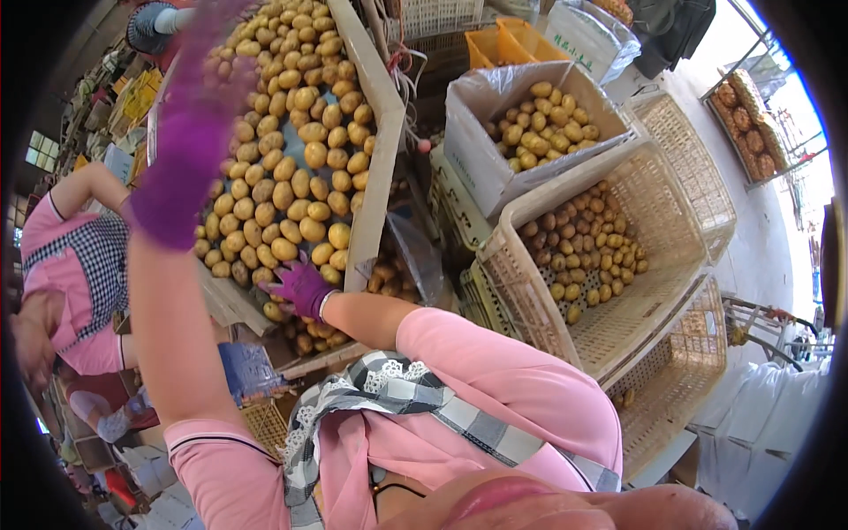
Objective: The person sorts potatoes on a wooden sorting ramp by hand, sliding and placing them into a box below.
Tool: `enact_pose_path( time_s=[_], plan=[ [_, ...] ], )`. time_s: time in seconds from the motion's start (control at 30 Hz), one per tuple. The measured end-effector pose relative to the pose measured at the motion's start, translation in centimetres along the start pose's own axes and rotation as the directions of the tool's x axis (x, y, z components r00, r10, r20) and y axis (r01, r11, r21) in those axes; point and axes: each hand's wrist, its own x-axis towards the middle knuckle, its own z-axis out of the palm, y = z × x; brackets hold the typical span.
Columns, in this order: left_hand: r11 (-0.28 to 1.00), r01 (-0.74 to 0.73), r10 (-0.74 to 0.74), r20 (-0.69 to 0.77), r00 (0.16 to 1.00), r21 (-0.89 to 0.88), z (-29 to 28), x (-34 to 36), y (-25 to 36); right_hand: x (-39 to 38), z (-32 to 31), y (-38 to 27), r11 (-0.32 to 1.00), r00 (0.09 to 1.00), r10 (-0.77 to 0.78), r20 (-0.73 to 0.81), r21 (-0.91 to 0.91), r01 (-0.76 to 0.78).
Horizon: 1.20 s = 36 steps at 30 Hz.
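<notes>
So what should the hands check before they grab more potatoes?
1. Potatoes within reach on the sorting table: ok.
2. Purple glove on right hand: ok.
3. Purple glove on left hand: ok, raised and blurred.
4. Room in the woven basket: ok, partly filled.
5. Room in the lined box: ok.
6. Right hand's grip on a potato: cannot tell.

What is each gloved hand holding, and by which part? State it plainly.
Left hand is raised over the potatoes, apparently holding nothing. Right hand rests among potatoes at the tray's lower end; any grip cannot be told.
</notes>
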Motion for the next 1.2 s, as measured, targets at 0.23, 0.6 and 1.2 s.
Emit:
enact_pose_path(
  time_s=[0.23, 0.6, 1.2],
  plan=[
    [0.543, -0.333, 0.132, 0.313, 0.94, 0.771, 6.3, -12.9, -2.0, -0.4, -1.7, -0.4, 0.997, 0.973, 0.076, 0.22, -0.041, -0.069],
    [0.503, 0.834, -0.568, -0.64, 0.517, 0.226, 9.5, -56.0, -4.9, -3.1, 3.1, 3.5, 0.99, 0.988, -0.128, 0.084, -0.048, 0.133],
    [-0.776, 0.549, -0.481, -0.273, -0.833, -0.309, 18.7, -77.0, -14.2, -6.2, 0.6, -5.6, 0.952, 0.953, -0.301, 0.047, 0.071, 0.297]
  ],
)
